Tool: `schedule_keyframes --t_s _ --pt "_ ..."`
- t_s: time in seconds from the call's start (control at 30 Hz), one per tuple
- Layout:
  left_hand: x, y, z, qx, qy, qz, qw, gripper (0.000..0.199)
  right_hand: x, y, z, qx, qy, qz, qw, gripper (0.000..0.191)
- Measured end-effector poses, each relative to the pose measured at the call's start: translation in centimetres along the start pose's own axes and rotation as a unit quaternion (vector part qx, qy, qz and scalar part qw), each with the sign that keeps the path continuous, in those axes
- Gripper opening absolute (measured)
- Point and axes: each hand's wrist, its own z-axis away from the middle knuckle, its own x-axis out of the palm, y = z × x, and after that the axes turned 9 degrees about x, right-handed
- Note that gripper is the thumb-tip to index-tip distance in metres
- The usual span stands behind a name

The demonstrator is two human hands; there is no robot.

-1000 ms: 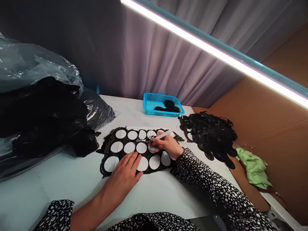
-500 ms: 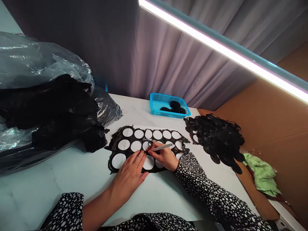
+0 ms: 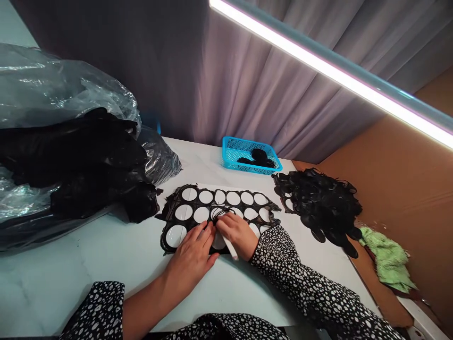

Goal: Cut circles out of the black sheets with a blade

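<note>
A black sheet (image 3: pixel 193 204) with rows of round holes lies on the white table, and white shows through the holes. My left hand (image 3: pixel 194 245) rests on its front part, palm down, fingers stretched forward and thumb out to the side. My right hand (image 3: pixel 239 234) is closed around a slim white tool (image 3: pixel 230 246), whose rear end points toward me. The tool's tip is hidden under the fingers. Thin black rings (image 3: pixel 222 211) stand up by my right fingertips, over the middle row of holes.
A blue basket (image 3: pixel 226 153) with black discs stands at the back of the table (image 3: pixel 116 264). Right lies a black scrap pile (image 3: pixel 322 203), beyond it a green cloth (image 3: pixel 385 259). Black material (image 3: pixel 95 160) in a clear plastic bag (image 3: pixel 71 89) fills the left. A lamp tube (image 3: pixel 318 66) crosses above.
The tool in my right hand has swung from pointing right to pointing toward me. My right hand has turned over the sheet, and more black rings show at its fingers. My left hand stays put.
</note>
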Motion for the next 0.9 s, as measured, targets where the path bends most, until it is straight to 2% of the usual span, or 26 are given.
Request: schedule_keyframes --t_s 0.07,0.1,0.17,0.2,0.3,0.37,0.43,0.5,0.53,0.57,0.6,0.63,0.67,0.73,0.8,0.9 --pt "0.0 0.0 0.1 -0.004 -0.001 0.004 1.0 0.046 -1.4 2.4 -1.0 0.052 0.064 0.004 0.997 0.011" --pt "0.0 -0.1 0.2 -0.006 0.0 0.008 1.0 0.046 -2.3 4.0 -1.6 0.113 0.115 -0.001 0.987 0.011" --pt "-0.2 -0.2 0.4 -0.006 0.003 0.023 1.0 0.047 -4.5 7.2 -2.5 0.239 0.208 -0.024 0.948 0.014" --pt "-0.5 -0.3 0.4 -0.003 0.004 0.033 0.999 0.048 -5.6 8.6 -2.8 0.297 0.234 -0.056 0.924 0.016" --pt "-1.4 -0.2 -0.3 0.003 0.008 0.054 0.998 0.047 -7.6 10.6 -2.5 0.41 0.22 -0.258 0.847 0.024" --pt "-1.6 0.2 -1.4 0.018 -0.004 0.055 0.998 0.052 -8.0 10.4 -1.8 0.435 0.175 -0.454 0.758 0.024" --pt "-1.1 1.2 -3.0 0.053 -0.037 0.063 0.996 0.063 -8.1 9.5 -1.2 0.437 0.132 -0.62 0.638 0.018" --pt "0.1 2.4 -4.9 0.088 -0.073 0.087 0.99 0.074 -8.4 8.8 -1.1 0.436 0.113 -0.725 0.521 0.01" --pt "0.9 3.2 -5.9 0.096 -0.082 0.098 0.987 0.078 -8.7 8.5 -1.2 0.433 0.118 -0.759 0.472 0.011" --pt "1.8 3.9 -6.9 0.095 -0.083 0.104 0.987 0.082 -9.1 8.2 -1.4 0.425 0.129 -0.785 0.432 0.014" --pt "2.6 4.6 -7.9 0.092 -0.081 0.107 0.987 0.083 -9.5 8.1 -1.6 0.411 0.143 -0.804 0.405 0.017" --pt "3.3 5.3 -8.8 0.09 -0.077 0.109 0.987 0.082 -9.9 7.9 -2.0 0.392 0.158 -0.817 0.391 0.018" --pt "3.8 5.9 -9.6 0.091 -0.073 0.108 0.987 0.082 -10.2 7.7 -2.4 0.37 0.168 -0.826 0.391 0.018" --pt "4.1 7.1 -10.8 0.095 -0.063 0.095 0.989 0.08 -10.5 7.2 -3.3 0.331 0.17 -0.827 0.421 0.015" --pt "3.5 7.9 -11.1 0.096 -0.043 0.064 0.992 0.077 -10.1 6.4 -4.3 0.31 0.149 -0.81 0.475 0.016" --pt "1.2 7.7 -10.3 0.09 -0.01 0.029 0.995 0.067 -7.9 4.8 -5.5 0.287 0.101 -0.75 0.587 0.019"
